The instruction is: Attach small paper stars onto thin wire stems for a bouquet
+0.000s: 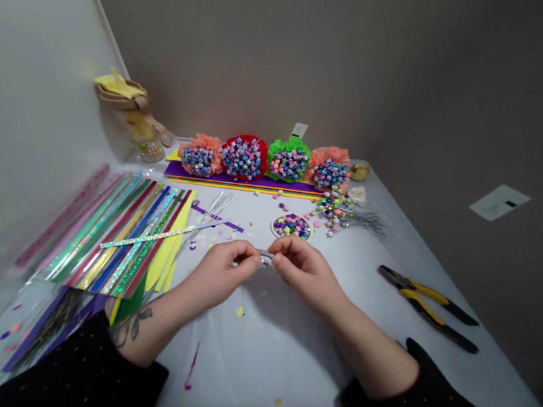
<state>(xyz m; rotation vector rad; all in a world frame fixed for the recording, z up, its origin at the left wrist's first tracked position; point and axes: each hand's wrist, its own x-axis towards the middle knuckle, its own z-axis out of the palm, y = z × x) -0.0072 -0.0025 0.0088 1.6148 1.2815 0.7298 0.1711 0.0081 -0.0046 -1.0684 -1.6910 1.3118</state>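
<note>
My left hand and my right hand meet over the middle of the white table, fingertips pinched together. Between them they hold a short silvery paper strip. Both hands are closed on it. Just beyond the hands sits a small round dish full of tiny coloured paper stars. A long glittery strip lies loose to the left of my left hand.
Several shiny coloured paper strips fan out at the left. Paper-star bouquets stand in a row at the back on purple card. Yellow-handled pliers lie at the right. Loose stars and thin wires are scattered behind the dish.
</note>
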